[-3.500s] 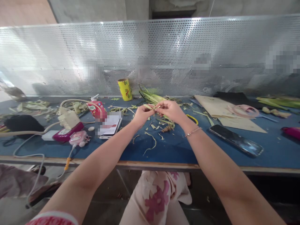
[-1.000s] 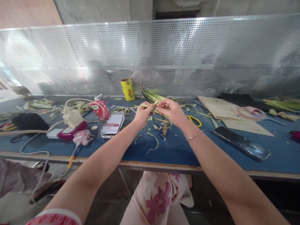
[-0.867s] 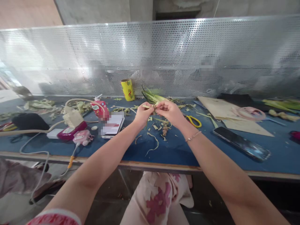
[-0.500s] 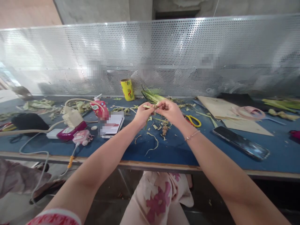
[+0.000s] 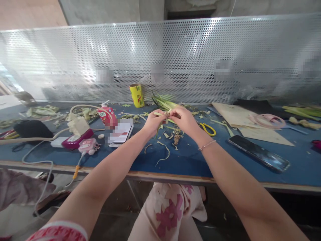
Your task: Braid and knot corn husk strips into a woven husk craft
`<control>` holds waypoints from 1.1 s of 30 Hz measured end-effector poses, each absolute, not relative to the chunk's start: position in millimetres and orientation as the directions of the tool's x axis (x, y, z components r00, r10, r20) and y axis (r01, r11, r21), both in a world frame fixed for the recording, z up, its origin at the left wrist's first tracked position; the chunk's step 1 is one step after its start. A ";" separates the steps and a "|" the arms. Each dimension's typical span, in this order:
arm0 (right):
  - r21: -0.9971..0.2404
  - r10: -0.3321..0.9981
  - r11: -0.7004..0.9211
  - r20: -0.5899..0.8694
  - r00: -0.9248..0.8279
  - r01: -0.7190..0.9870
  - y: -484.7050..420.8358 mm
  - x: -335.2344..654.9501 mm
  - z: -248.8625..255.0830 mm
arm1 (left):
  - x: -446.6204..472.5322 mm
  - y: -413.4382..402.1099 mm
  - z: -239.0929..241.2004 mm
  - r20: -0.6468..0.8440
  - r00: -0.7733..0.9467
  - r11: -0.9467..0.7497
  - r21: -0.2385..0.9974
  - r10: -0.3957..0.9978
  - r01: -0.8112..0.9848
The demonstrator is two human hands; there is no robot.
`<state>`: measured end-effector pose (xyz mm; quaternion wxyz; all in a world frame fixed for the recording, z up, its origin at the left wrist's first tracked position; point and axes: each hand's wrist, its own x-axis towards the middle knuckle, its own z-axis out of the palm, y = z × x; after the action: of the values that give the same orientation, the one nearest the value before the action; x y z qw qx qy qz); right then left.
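My left hand (image 5: pixel 153 123) is closed on a pale green plant strip (image 5: pixel 157 114), its fingertips meeting those of the other hand. Opposite it, my right hand (image 5: pixel 182 119) pinches the same strip between thumb and fingers. The exact knot or fold of the strip is partly hidden by the fingertips. Behind the hands lies a bundle of long green leaves (image 5: pixel 164 102). Below them are plant scraps and a small brown braided piece (image 5: pixel 176 139). A thin fibre strand (image 5: pixel 165 154) curls toward the table edge. Scissors with yellow handles (image 5: pixel 208 130) lie by my right wrist.
Left are a white-screened phone (image 5: pixel 120 135), a pink carton (image 5: pixel 107 115), a purple adapter (image 5: pixel 77 139) and cables. A yellow cup (image 5: pixel 136 96) stands near the perforated metal screen (image 5: pixel 175 60). A dark phone (image 5: pixel 258 153) and brown card (image 5: pixel 265 135) lie right, on the blue table (image 5: pixel 180 165).
My right fingers have shifted slightly on the strip, and the thumb and fingers now sit closer together. The left hand has barely moved, and the view has shifted a little.
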<state>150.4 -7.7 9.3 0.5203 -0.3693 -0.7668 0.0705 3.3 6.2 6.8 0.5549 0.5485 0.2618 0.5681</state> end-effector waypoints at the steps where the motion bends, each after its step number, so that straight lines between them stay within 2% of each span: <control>1: -0.468 0.625 0.725 0.755 -0.198 0.505 -8.0 150.8 8.6 | 3.4 6.1 6.9 0.336 0.213 -0.252 0.905 0.918 -0.344; 4: -0.445 0.609 0.732 0.766 -0.204 0.515 -7.6 151.5 6.1 | 3.6 5.7 7.3 0.346 0.192 -0.267 0.900 0.918 -0.344; 12: -0.583 0.694 0.647 0.718 -0.062 0.491 -6.5 147.3 7.1 | 5.0 8.8 4.6 0.405 0.139 -0.354 0.890 0.904 -0.288; 18: -0.538 0.654 0.617 0.757 0.006 0.575 -16.9 141.0 11.0 | 3.4 2.0 6.5 0.570 0.137 -0.564 0.821 0.810 -0.085; 22: -0.556 0.636 0.621 0.769 0.058 0.553 -21.4 136.9 12.2 | 2.6 -5.6 8.2 0.665 0.110 -0.674 0.734 0.739 0.084; 26: -0.612 0.654 0.625 0.750 0.102 0.485 -19.8 135.5 11.4 | 2.7 -7.6 7.5 0.723 0.111 -0.728 0.655 0.681 0.202; 33: -0.682 0.717 0.588 0.689 0.112 0.436 -13.9 137.1 10.2 | 1.5 -4.7 4.5 0.747 0.126 -0.747 0.608 0.653 0.270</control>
<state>137.1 -13.9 10.2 0.6026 -0.4389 -0.6562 0.1166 1.5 -4.7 4.5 0.1648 0.7320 0.3153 0.5810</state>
